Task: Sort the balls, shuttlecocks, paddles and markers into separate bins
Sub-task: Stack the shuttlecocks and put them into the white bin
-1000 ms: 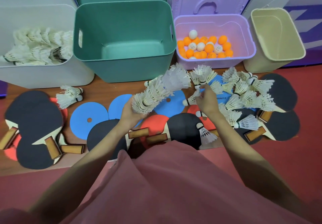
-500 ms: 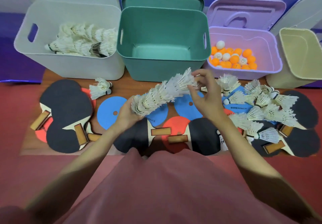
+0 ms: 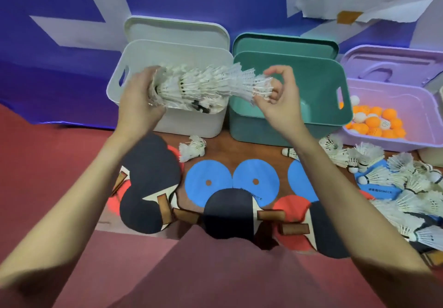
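A single head-worn camera looks forward and down from close above, taking in the white bin (image 3: 191, 125), green bin (image 3: 299, 87) and both forearms.

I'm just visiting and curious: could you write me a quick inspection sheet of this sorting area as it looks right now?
Surface: brown board lying on a red floor.
Job's things: stacked shuttlecocks held over the white bin, which already holds shuttlecocks; green bin shows nothing inside; purple bin holds orange and white balls; paddles and blue discs lie on the board; loose shuttlecocks are heaped at the right.
Clutter: nothing seen beyond the items to sort.
Grippers: left hand grips one end of the stack, right hand pinches the other.
Cables: nothing seen.
Surroundings: blue and white wall covering; bin lids propped behind the bins.
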